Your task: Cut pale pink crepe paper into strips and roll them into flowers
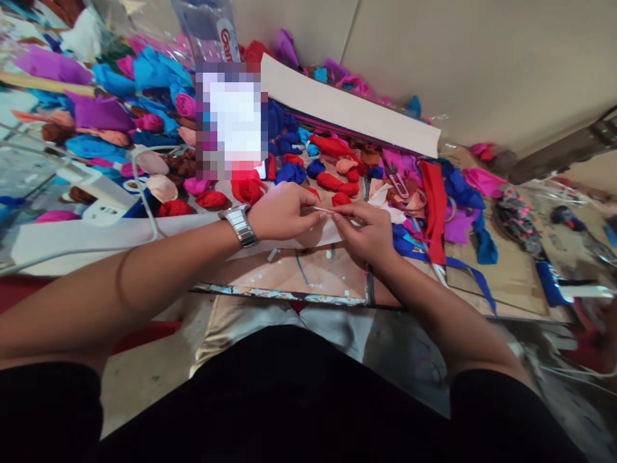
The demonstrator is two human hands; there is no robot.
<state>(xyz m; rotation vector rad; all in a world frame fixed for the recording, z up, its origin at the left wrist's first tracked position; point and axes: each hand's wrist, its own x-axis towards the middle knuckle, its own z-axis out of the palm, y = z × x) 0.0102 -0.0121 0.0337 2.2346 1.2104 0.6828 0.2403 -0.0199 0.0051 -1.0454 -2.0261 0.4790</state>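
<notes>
My left hand (285, 212), with a metal watch (239, 224) on its wrist, is closed in a pinch on a thin pale strip (322, 209). My right hand (364, 230) meets it fingertip to fingertip and pinches the same strip from the other side. Both hands hover over a white sheet (96, 235) lying on a worn board (308, 273). Red fabric buds (332, 182) lie just beyond my fingers.
Piles of blue, pink, purple and red cloth buds (144, 77) cover the table behind. A white power strip (103, 193) with a cable sits at left, a plastic bottle (207, 29) at the back. A red ribbon (434, 206), blue ribbon (463, 273) and scissors (396, 183) lie at right.
</notes>
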